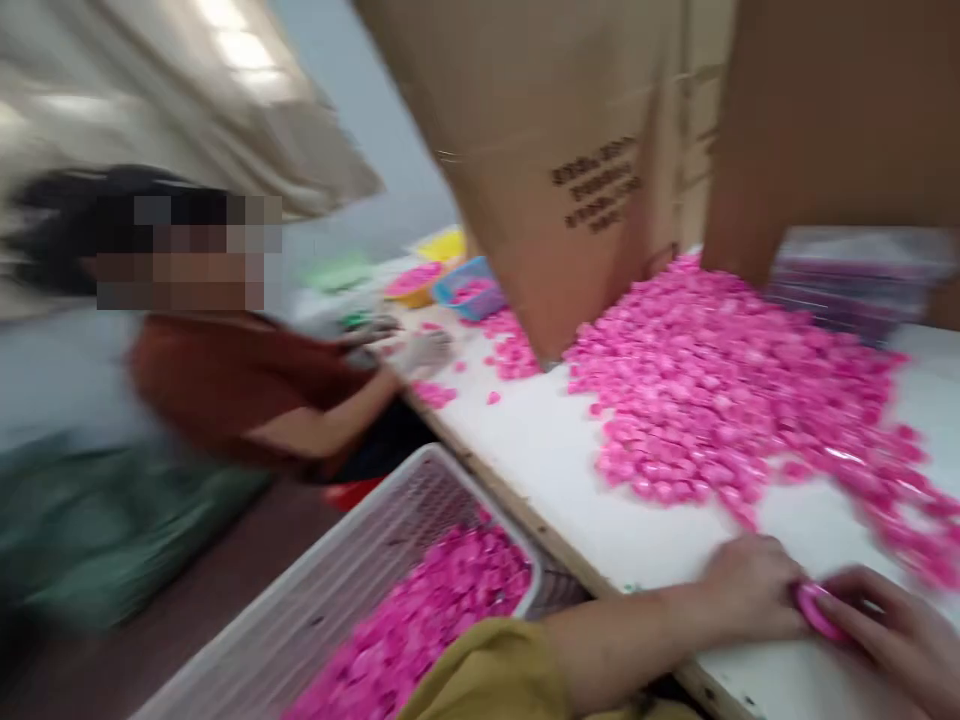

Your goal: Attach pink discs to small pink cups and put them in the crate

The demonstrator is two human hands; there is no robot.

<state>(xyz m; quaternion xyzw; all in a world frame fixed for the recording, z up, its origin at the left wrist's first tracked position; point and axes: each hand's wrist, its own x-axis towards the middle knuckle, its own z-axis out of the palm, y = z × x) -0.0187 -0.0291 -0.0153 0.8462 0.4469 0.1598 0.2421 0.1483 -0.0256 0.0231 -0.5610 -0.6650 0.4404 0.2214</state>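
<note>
At the lower right, above the white table, my left hand [757,590] and my right hand [892,625] meet around a small, rounded, glossy pink piece [821,612]. The thumb and fingers of my right hand pinch it. My left hand is closed against its other side, its fingertips mostly hidden. Motion blur leaves the exact kind of piece unclear. Just beyond my hands spreads a large heap of similar pink pieces [690,380]. Below my left forearm, a white slatted plastic crate [247,620] holds many more of them.
Tall cardboard [540,130] stands behind the heap, beside a stack of clear plastic bags [847,280]. A co-worker [225,390] in a rust-coloured top sits at the left, with gloved hands at the table. Blue [472,290] and orange [412,290] baskets hold pink pieces. The wooden table edge [525,510] borders the crate.
</note>
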